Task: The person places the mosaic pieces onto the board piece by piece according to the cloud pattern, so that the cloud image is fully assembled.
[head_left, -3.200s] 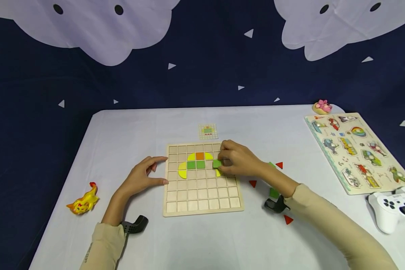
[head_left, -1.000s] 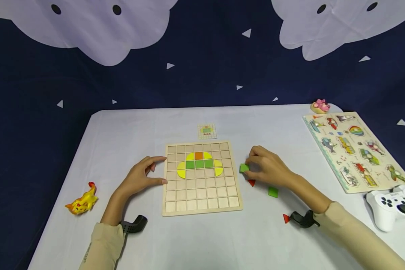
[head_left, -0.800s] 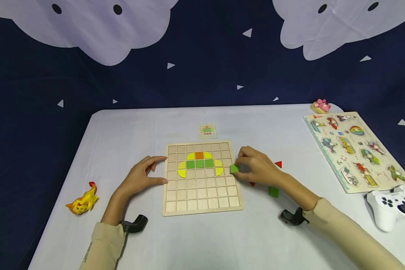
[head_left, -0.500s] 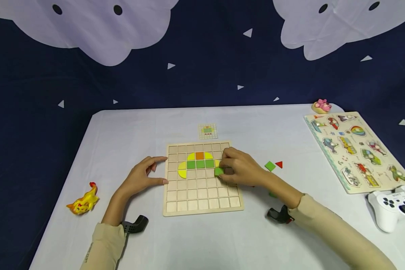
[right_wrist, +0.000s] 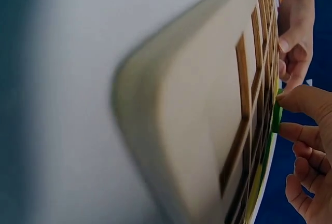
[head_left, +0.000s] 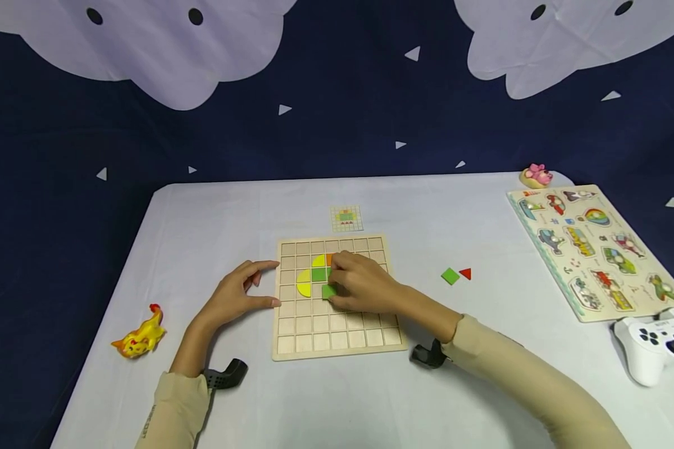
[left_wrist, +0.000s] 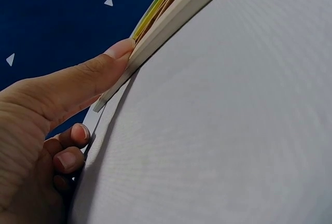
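Note:
A wooden grid board (head_left: pixel 337 344) lies mid-table with several coloured tiles in its cells. Against its left edge rests my left hand (head_left: pixel 238 290), thumb and index finger spread along the frame. In the left wrist view the thumb (left_wrist: pixel 98 76) touches the board's rim. My right hand (head_left: pixel 367 284) pinches a green square tile (head_left: pixel 328 292) over the middle of the board, below the row of green tiles. The right wrist view shows that green tile (right_wrist: pixel 277 117) between thumb and index finger. The right hand hides the tiles on the pattern's right side.
A small printed pattern card (head_left: pixel 346 219) lies behind the board. To the right are a loose green tile (head_left: pixel 450 276) and a red triangle (head_left: pixel 465 274). Farther right are a picture puzzle (head_left: pixel 601 249), a white game controller (head_left: pixel 657 346) and a pink figurine (head_left: pixel 536 176). A yellow toy (head_left: pixel 140 333) lies left.
The right hand set one green tile in the upper row, fetched another from the right and carried it left over the board. The left hand stays at the edge.

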The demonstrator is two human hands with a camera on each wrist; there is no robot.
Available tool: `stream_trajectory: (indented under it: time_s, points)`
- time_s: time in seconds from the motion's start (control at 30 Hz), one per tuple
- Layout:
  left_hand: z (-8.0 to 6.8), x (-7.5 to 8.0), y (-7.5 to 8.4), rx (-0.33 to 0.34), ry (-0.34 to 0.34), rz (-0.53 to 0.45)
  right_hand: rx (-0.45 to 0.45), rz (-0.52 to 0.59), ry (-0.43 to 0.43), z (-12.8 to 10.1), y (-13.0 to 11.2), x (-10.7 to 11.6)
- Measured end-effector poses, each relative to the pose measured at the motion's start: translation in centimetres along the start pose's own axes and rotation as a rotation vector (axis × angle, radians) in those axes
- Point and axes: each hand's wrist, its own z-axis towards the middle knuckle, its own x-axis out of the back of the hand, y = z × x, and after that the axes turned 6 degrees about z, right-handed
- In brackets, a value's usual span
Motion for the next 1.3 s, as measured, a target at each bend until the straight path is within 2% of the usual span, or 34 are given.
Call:
stream_trajectory:
  time_s: [0.17,0.47,0.77,0.87,1.07,1.3]
  points:
    - [0.1,0.0,0.2,0.003,-0.007,0.007,-0.001,-0.008,0.006,0.5,-0.4,-0.4]
    - [0.3,0.2,0.4,-0.006,-0.010,0.016,-0.088,0.086,0.016,0.9,-0.9,-0.6]
    - [0.2,0.0,0.0,0.005,-0.003,0.024,-0.144,0.056,-0.034,1.3,-1.3,-0.7]
    - [0.0,0.0,-0.1,0.012,-0.004,0.024,-0.147,0.037,-0.026,1.2,-1.4,-0.5]
    - [0.0,-0.1,0.0,0.018,-0.007,0.004,-0.191,0.070,0.063,-0.5,-1.3,1.3]
    - [0.0,-0.1,-0.1,0.010,-0.007,0.003,-0.310,0.050,0.118,-5.1,1.4,3.8]
